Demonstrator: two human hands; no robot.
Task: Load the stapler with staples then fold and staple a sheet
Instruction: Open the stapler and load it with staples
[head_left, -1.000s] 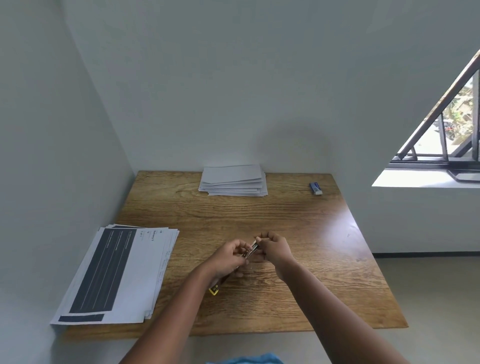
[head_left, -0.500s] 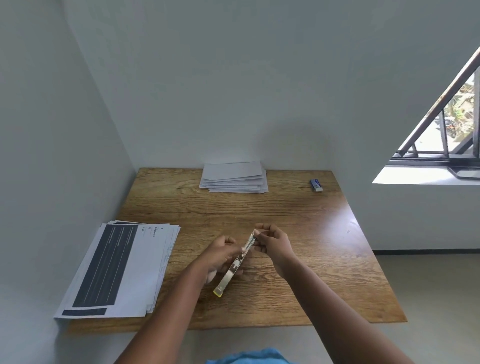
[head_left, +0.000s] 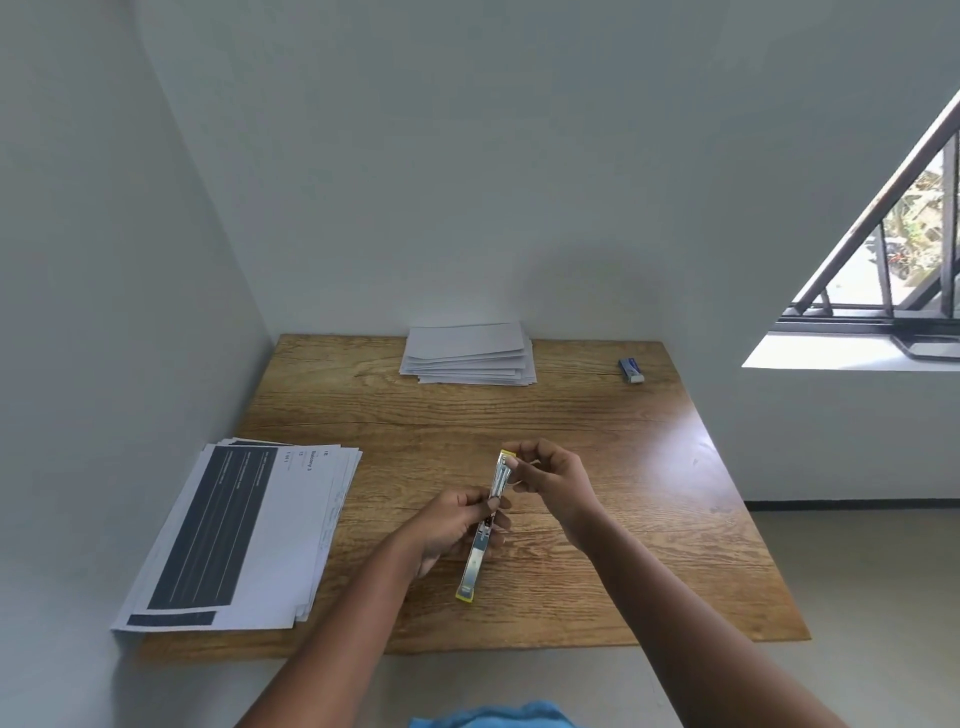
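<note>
Both hands meet at the stapler (head_left: 485, 525), swung open into one long strip above the wooden table (head_left: 649, 519). Gripping its middle with curled fingers, the left hand (head_left: 452, 527) likely steadies the channel facing up for loading. At the stapler's far tip, the right hand (head_left: 550, 475) pinches with bunched fingertips; whether it holds staples is too small to tell. Left of the stapler lies a stack of printed sheets (head_left: 234, 535), probably the folding supply. Beyond the stapler sit white folded papers (head_left: 467, 353), and further right a small blue box (head_left: 631, 369), perhaps staples.
</note>
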